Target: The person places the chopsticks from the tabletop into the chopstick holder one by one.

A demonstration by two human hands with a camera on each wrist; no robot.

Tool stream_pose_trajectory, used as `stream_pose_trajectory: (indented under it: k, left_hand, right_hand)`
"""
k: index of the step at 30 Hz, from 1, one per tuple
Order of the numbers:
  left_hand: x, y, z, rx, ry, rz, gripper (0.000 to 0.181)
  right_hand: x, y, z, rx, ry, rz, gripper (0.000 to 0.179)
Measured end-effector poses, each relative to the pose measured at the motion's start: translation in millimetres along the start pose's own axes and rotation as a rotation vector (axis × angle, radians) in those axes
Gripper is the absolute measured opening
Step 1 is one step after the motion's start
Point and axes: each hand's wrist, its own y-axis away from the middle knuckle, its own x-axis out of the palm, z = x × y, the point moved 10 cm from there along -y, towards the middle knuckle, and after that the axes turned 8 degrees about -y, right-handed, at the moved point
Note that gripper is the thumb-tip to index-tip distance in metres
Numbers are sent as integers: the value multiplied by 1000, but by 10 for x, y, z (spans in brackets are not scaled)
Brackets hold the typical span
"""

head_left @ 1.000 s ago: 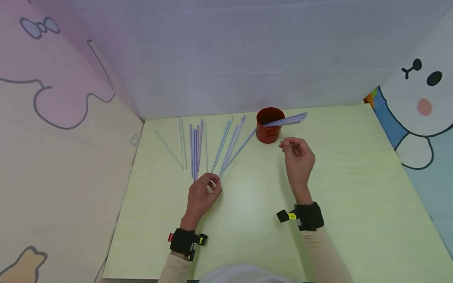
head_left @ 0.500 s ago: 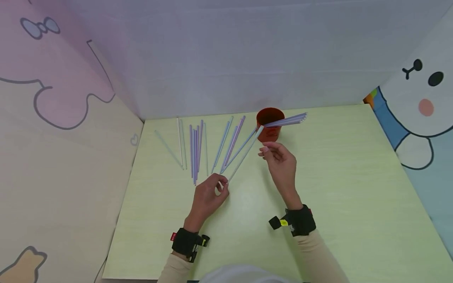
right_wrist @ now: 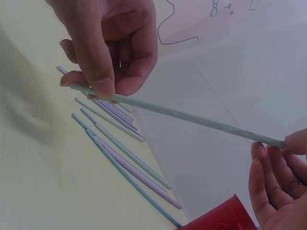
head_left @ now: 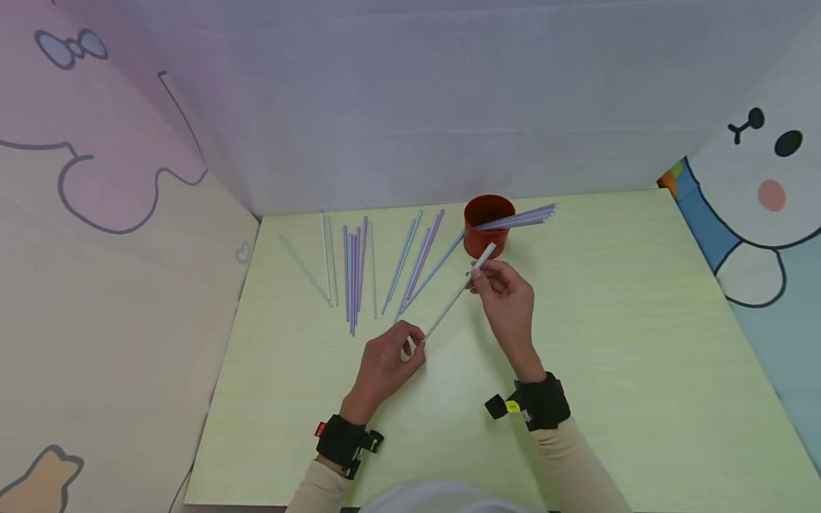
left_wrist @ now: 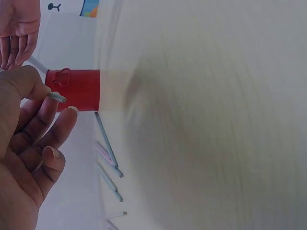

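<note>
A pale green drinking straw (head_left: 457,296) slants above the table, with a hand at each end. My left hand (head_left: 388,360) pinches its lower end between thumb and forefinger; in the left wrist view the straw's tip (left_wrist: 58,97) pokes out past them. Near the upper end my right hand (head_left: 509,306) grips the straw between thumb and fingers. Just beyond the right hand stands a red cup (head_left: 475,240). A bundle of lilac straws (head_left: 529,216) leans out of the cup to the right.
Several blue, purple, white and green straws (head_left: 351,278) lie in loose groups left of the cup. A blue straw (head_left: 436,269) reaches to the cup's base. Behind the pale table (head_left: 641,320) rises a light cloth wall (head_left: 410,107).
My left hand has lifted the green straw from the pile and drawn it right. The right hand has moved left and taken hold of the upper end.
</note>
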Motion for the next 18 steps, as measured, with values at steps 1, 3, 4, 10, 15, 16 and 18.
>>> stream_pose_trajectory:
  k: [1, 3, 4, 10, 15, 16, 18]
  left_hand:
    - [6, -2, -6, 0, -1, 2, 11]
    - [19, -3, -9, -1, -5, 3, 10]
    - [24, -1, -5, -4, -9, 2, 10]
    - [43, 6, 23, -20, -10, -1, 11]
    - [43, 0, 39, -38, -7, 1, 12]
    - [43, -2, 42, -41, -4, 1, 12]
    - [40, -2, 54, -49, -2, 2, 12]
  right_hand:
    - [-4, 1, 0, 4, -3, -2, 19]
    - [-12, 4, 8, 8, 1, -5, 19]
    - [-12, 5, 7, 9, 2, -5, 19]
    - [-13, 8, 11, 11, 12, -7, 19]
    - [-42, 2, 26, -5, 28, -14, 19]
    - [-50, 0, 33, -11, 30, -17, 18]
    - [-71, -8, 49, -22, 33, -27, 17]
